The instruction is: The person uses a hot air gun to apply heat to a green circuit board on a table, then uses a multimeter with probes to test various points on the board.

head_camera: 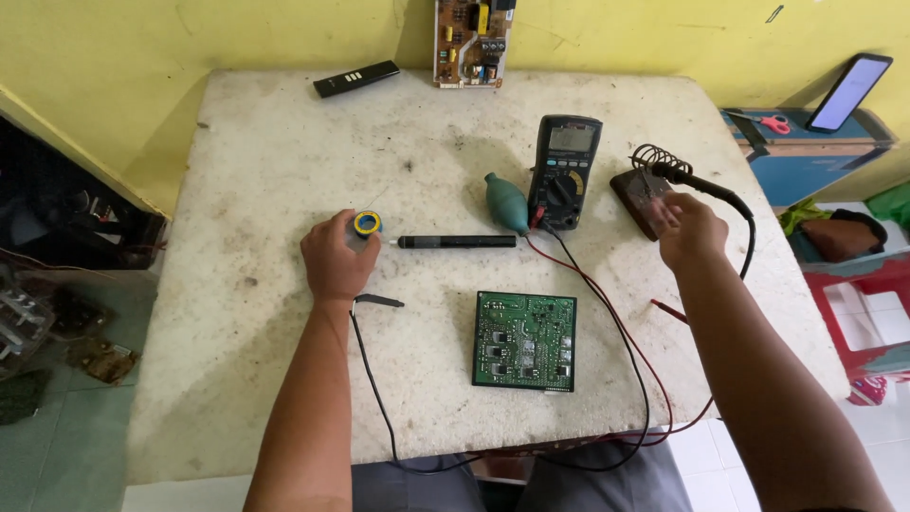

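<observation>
A stained white surface (284,152) is standing against a yellow wall. My left hand (336,258) is closing around a blue-and-yellow solder spool (368,224), just beside a black pen-shaped tool (457,242). A green circuit board (524,340) is lying near the middle. My right hand (690,229) is gripping the soldering iron (706,188) at its coil stand (646,194).

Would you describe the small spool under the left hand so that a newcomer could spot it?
On the stained white table, look left of the black pen-shaped tool. The left hand rests on the spool, the only round yellow-and-blue thing there.
</observation>
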